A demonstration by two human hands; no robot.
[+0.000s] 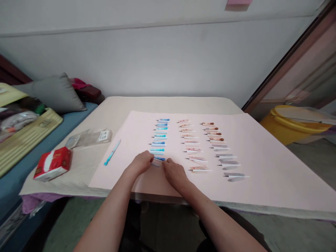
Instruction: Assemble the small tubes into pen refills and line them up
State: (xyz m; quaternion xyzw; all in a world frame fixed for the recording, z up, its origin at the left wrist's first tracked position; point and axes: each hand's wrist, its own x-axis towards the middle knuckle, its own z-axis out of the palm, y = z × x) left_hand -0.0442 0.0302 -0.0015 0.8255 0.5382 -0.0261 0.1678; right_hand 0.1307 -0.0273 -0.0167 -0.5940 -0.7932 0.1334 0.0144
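A short blue pen barrel (pixel 159 158) lies low over the pink sheet (pixel 126 175), between my two hands. The closed fingers of my left hand (pixel 143 161) are at its left end. At its right end is my right hand (pixel 175 174), fingers closed as well. A thin pale piece lies just below the barrel. Beyond my hands runs a column of blue and teal pen parts (pixel 159 135), with dark tips pointing left. A whole teal and white pen (pixel 112 152) lies slanted to the left of my hands.
Columns of pink pen parts (pixel 190 142) and brown and grey ones (pixel 215 139) lie to the right. A red tissue pack (pixel 53 163) and clear plastic packaging (pixel 90 138) rest on the beige table cover's left. A yellow bin (pixel 291 126) stands at right.
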